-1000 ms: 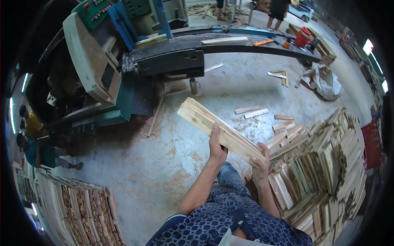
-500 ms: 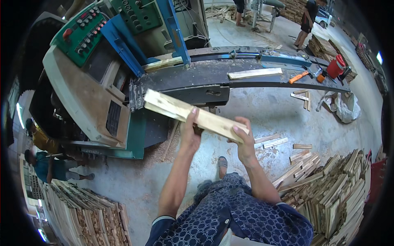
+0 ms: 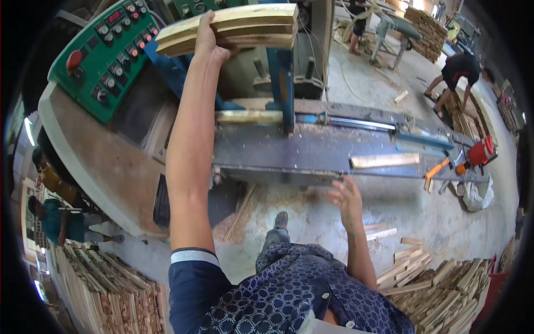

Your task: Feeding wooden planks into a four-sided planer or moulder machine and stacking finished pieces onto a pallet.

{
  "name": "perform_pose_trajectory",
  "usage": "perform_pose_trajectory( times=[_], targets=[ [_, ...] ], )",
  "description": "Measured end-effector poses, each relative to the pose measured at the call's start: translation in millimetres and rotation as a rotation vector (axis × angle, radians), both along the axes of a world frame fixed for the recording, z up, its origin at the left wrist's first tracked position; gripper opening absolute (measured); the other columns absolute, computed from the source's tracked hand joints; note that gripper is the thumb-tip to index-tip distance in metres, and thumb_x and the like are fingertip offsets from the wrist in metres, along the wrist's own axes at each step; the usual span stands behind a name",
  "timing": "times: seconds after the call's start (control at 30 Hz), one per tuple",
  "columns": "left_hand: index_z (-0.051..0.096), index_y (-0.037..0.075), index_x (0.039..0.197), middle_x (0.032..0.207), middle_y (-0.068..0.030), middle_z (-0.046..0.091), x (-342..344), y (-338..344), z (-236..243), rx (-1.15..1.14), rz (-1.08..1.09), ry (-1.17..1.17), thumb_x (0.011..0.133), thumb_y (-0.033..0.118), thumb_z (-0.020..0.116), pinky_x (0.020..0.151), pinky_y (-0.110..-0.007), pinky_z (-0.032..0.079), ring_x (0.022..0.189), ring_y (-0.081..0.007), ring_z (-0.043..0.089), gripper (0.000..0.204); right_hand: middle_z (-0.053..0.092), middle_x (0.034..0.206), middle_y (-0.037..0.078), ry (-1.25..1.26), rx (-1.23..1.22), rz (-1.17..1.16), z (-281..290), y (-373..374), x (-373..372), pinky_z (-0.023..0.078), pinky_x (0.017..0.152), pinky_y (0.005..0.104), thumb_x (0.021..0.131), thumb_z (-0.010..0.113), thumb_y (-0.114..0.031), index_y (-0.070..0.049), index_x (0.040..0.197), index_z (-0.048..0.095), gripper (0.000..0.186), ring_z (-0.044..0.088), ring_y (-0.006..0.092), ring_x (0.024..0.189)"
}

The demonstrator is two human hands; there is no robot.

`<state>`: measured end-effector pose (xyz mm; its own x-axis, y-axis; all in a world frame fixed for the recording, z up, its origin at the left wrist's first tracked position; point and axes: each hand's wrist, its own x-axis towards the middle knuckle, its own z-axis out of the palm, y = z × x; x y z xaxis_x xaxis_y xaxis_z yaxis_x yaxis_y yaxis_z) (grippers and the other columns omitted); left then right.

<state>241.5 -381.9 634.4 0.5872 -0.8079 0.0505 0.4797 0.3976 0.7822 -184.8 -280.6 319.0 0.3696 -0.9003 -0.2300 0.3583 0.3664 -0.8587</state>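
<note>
High over the machine, my left hand [image 3: 208,44] is closed round a small stack of pale wooden boards [image 3: 256,26], held roughly level beside the blue upright guide [image 3: 282,92]. Its fingers are partly hidden behind the stack. My right hand [image 3: 348,203] holds nothing; its fingers are spread, just in front of the dark machine table's [image 3: 311,147] near edge. At the foot of the guide lies another wooden board [image 3: 250,116]. A loose board [image 3: 385,160] rests on the table, beyond my right hand.
A green control panel [image 3: 105,64] with knobs stands at left. On the table's right end are an orange-handled hammer [image 3: 437,168] and a red jug [image 3: 478,151]. Wood piles rise at lower left [image 3: 105,289] and lower right [image 3: 445,295]. A person [image 3: 461,72] bends over boards far right.
My left hand has raised the boards up and away to the blue guide. My right hand has let go of them and opened. The far-right person has bent down.
</note>
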Motion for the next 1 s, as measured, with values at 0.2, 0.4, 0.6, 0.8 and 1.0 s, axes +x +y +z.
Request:
perform_pose_trajectory(
  times=[0.2, 0.4, 0.6, 0.8, 1.0],
  targets=[
    [0.042, 0.014, 0.147, 0.151, -0.0183, 0.045, 66, -78, -60, 0.122, -0.037, 0.097, 0.095, 0.052, 0.059, 0.111, -0.072, 0.030, 0.139, -0.0418, 0.043, 0.067, 0.066, 0.117, 0.013, 0.094, 0.124, -0.064, -18, -27, 45, 0.056, 0.078, 0.0317, 0.100, 0.059, -0.016, -0.002, 0.142, 0.046, 0.046, 0.070, 0.0210, 0.094],
    [0.043, 0.013, 0.148, 0.150, -0.0197, 0.046, 74, -85, -166, 0.194, -0.042, 0.496, 0.096, 0.059, 0.053, 0.113, -0.068, 0.033, 0.138, -0.0411, 0.046, 0.070, 0.066, 0.118, 0.014, 0.100, 0.106, -0.045, -25, -66, 79, 0.056, 0.079, 0.0312, 0.099, 0.061, -0.016, -0.001, 0.142, 0.046, 0.048, 0.070, 0.0203, 0.094],
    [0.037, 0.008, 0.152, 0.152, -0.0231, 0.040, 93, -45, -262, 0.316, -0.030, 0.493, 0.097, 0.060, 0.054, 0.114, -0.064, 0.037, 0.137, -0.0412, 0.045, 0.078, 0.068, 0.115, 0.013, 0.152, 0.197, 0.011, -52, -56, 88, 0.055, 0.079, 0.0314, 0.099, 0.060, -0.016, -0.003, 0.138, 0.049, 0.043, 0.070, 0.0195, 0.091],
    [0.037, 0.008, 0.154, 0.156, -0.0212, 0.041, 48, 29, -236, 0.434, -0.416, 0.037, 0.097, 0.052, 0.066, 0.104, -0.060, 0.048, 0.144, -0.0406, 0.040, 0.078, 0.069, 0.111, 0.012, 0.214, 0.357, -0.183, -90, -34, 59, 0.055, 0.078, 0.0329, 0.097, 0.060, -0.015, -0.003, 0.136, 0.050, 0.042, 0.070, 0.0209, 0.091],
    [0.037, 0.010, 0.154, 0.152, -0.0168, 0.046, 32, -18, -213, 0.299, 0.527, -1.894, 0.066, 0.019, 0.092, 0.116, -0.053, 0.035, 0.142, -0.0381, 0.042, 0.104, 0.068, 0.112, 0.009, 0.365, 0.207, -0.030, -59, -45, 107, 0.053, 0.081, 0.0298, 0.098, 0.062, -0.018, -0.003, 0.133, 0.054, 0.039, 0.068, 0.0174, 0.096]
  ],
)
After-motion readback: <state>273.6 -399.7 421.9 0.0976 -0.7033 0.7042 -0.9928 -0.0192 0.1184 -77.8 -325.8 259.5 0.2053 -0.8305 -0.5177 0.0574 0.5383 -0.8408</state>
